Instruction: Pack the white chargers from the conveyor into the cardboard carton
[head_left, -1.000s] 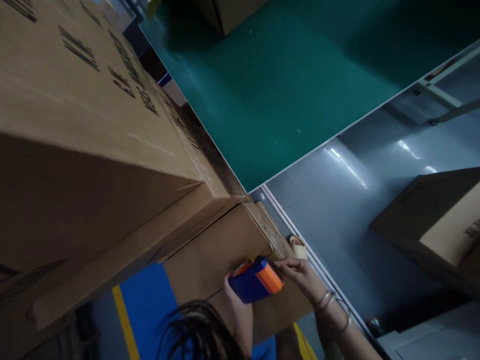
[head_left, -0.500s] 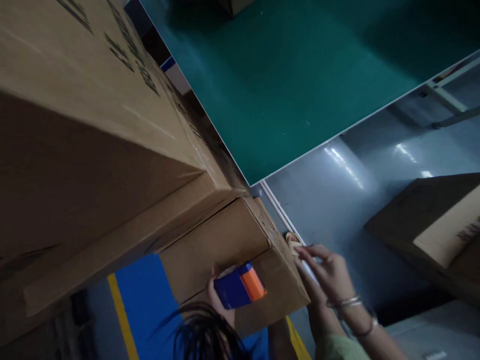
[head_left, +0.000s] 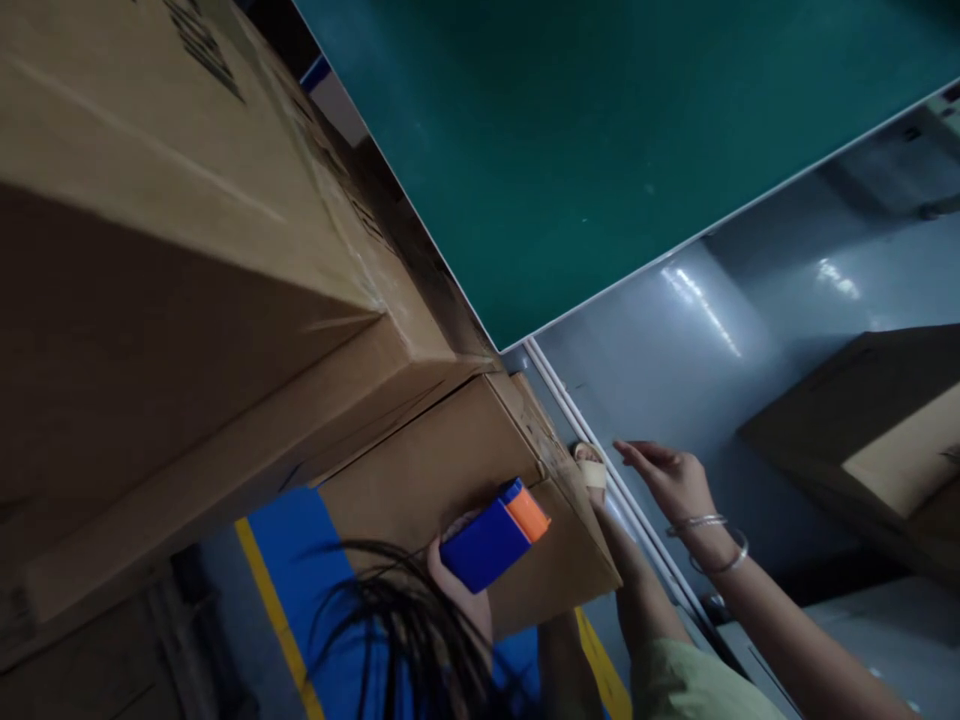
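My left hand (head_left: 459, 592) is wrapped round a small blue-and-orange box (head_left: 487, 545) low in the middle of the head view. Its blue side faces up, with an orange part at the right end. Hair covers part of the left wrist. Further right, my right hand (head_left: 675, 485) hangs in the air over the floor, two metal bangles at its wrist. Its fingers are drawn together at the tips and I see nothing between them. Beneath the small box is a brown carton (head_left: 442, 450), its top flaps closed.
Large printed cartons (head_left: 187, 180) fill the left side. A green tabletop (head_left: 600, 150) with a pale edge spans the top. Another carton (head_left: 840, 410) stands at the right. White pipes (head_left: 559, 390) run along the grey floor near a sandaled foot (head_left: 591, 468).
My right hand has risen slightly and moved right, away from the foot it overlapped. My left hand has brought the small box up and right, tilting it. The view has shifted a little.
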